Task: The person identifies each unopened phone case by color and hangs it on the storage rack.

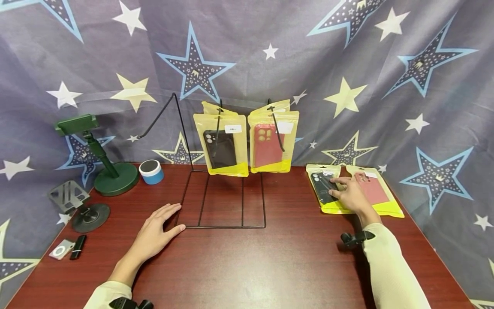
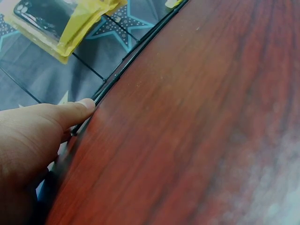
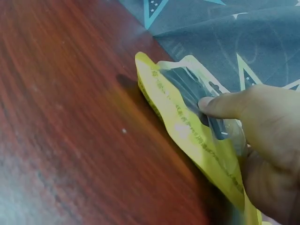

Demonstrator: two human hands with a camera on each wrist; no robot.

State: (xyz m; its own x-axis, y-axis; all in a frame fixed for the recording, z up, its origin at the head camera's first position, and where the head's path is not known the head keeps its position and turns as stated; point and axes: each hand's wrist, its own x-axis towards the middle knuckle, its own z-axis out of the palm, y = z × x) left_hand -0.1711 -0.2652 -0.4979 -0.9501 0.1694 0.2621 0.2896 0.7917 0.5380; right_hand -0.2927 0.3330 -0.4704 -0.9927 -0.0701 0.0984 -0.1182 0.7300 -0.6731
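Red-brown table — wire rack, hung with bagged phone cases.
At table's right, a pink-case bag is laid beside a black-case bag, the latter touched by right hand — whether pinched cannot be told; rack's near-left corner is touched by outstretched left hand, nothing gripped.

Room to pass lay over the table, near centre. Far centre, wire rack and hanging packets barred the way; far left, green stand did.
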